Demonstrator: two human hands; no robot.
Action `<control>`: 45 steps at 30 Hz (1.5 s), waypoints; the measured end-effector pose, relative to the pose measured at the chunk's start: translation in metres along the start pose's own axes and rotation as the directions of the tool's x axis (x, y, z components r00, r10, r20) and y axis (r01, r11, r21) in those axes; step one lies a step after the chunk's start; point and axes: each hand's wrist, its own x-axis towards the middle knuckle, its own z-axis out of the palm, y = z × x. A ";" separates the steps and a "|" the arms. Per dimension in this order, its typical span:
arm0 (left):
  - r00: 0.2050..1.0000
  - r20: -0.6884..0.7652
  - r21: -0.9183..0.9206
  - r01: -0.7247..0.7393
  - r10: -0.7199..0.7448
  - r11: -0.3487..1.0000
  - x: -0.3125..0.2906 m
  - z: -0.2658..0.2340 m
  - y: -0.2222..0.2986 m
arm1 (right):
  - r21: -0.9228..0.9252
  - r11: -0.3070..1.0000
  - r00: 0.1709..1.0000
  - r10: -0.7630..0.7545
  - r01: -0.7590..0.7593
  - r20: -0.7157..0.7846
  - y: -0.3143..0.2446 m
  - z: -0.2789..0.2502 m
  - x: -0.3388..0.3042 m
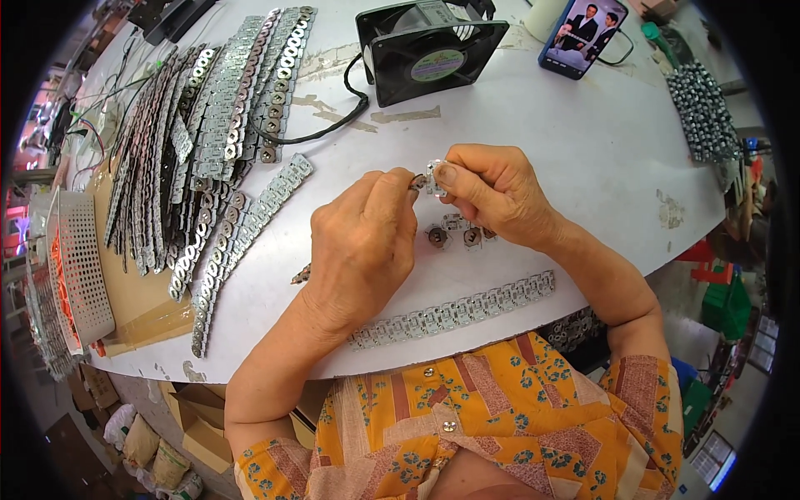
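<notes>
Pinching a small silver board above the middle of the desk, the right hand is holding its thumb and fingers clamped on it. The left hand is meeting it with its fingers drawn together on a small dark part; whether the two pieces are joining, I cannot tell.

Two round-centred pieces are lying on the desk just below the right hand, and what looks like a third is showing partly beside them. One strip of linked silver boards is running along the near edge. One curved strip is slanting between the left hand and the pile of strips toward the far left corner, which is overlapping too thickly for counting. One black fan and one lit phone are standing near the far edge.

Looking pale and metallic, the pinched board is small and flat, its surface finely patterned, with part of it hiding behind the thumb.

One white perforated basket is sitting by the left edge, containing something orange. One cardboard box is standing open below the near edge; its contents are not showing clearly.
</notes>
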 end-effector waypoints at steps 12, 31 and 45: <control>0.999 0.005 -0.194 -0.030 0.031 0.981 0.002 0.000 -0.006 | -0.248 0.966 0.996 -0.081 0.071 -0.030 0.000 -0.015 -0.001; 0.751 0.562 -0.439 0.626 -0.347 0.645 0.007 -0.019 -0.002 | -0.268 0.920 0.937 -0.213 0.287 0.276 0.002 -0.021 -0.004; 0.999 -0.003 -0.337 0.044 -0.048 0.940 0.004 0.001 -0.012 | 0.110 0.986 0.992 0.128 -0.127 0.002 -0.005 -0.008 -0.001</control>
